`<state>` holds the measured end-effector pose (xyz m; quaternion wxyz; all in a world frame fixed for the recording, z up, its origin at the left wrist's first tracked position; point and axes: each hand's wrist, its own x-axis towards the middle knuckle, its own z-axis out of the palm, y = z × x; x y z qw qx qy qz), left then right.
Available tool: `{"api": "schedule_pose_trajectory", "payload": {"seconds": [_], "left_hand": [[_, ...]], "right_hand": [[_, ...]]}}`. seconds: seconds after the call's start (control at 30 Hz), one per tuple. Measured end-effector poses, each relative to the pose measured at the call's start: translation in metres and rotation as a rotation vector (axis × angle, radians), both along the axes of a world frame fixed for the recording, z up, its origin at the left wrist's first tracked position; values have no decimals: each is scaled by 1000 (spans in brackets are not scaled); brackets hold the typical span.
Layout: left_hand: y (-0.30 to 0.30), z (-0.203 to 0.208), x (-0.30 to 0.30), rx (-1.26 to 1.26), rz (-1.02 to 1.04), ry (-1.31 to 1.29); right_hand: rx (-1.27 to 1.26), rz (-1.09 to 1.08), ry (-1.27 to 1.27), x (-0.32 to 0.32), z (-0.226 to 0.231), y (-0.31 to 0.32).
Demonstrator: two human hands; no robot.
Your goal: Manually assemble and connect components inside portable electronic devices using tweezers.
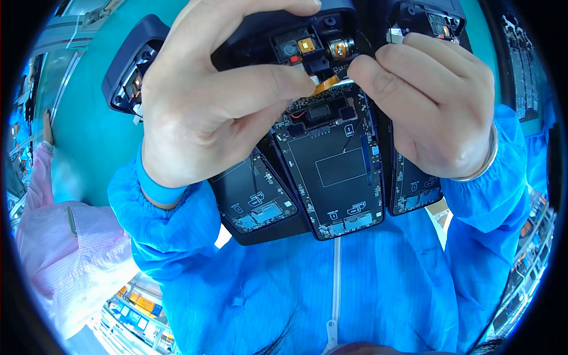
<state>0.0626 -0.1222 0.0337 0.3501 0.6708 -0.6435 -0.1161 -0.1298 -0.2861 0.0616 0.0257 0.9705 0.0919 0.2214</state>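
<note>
An opened handheld device with a black circuit board (334, 163) lies in front of me, its dark housing (260, 38) at the far end. An orange ribbon cable (326, 85) crosses between the two parts. My left hand (201, 106) is closed at the cable's left end, thumb tip against it, while its index finger arches over the housing. My right hand (429, 100) is closed beside the cable's other end, fingertips over the board's upper right edge. Whatever lies between those fingers is hidden. A small camera module (306, 45) and a round metal part (339, 49) show inside the housing.
Similar opened devices flank this one: a left board (254, 195) and a right board (416, 186). A green mat (89, 136) covers the bench. At left, a person in a pink sleeve (42, 171) rests a hand on it. More boards (520, 71) stand far right.
</note>
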Motion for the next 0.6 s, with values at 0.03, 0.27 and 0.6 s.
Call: {"api": "schedule_pose_trajectory", "payload": {"seconds": [0.03, 0.27, 0.6], "left_hand": [[-1, 0, -1, -1, 4, 1], [5, 3, -4, -18, 8, 25], [4, 0, -10, -35, 64, 49]], "right_hand": [[0, 1, -2, 0, -2, -2], [184, -44, 7, -13, -2, -6], [1318, -149, -120, -29, 1, 23]]}}
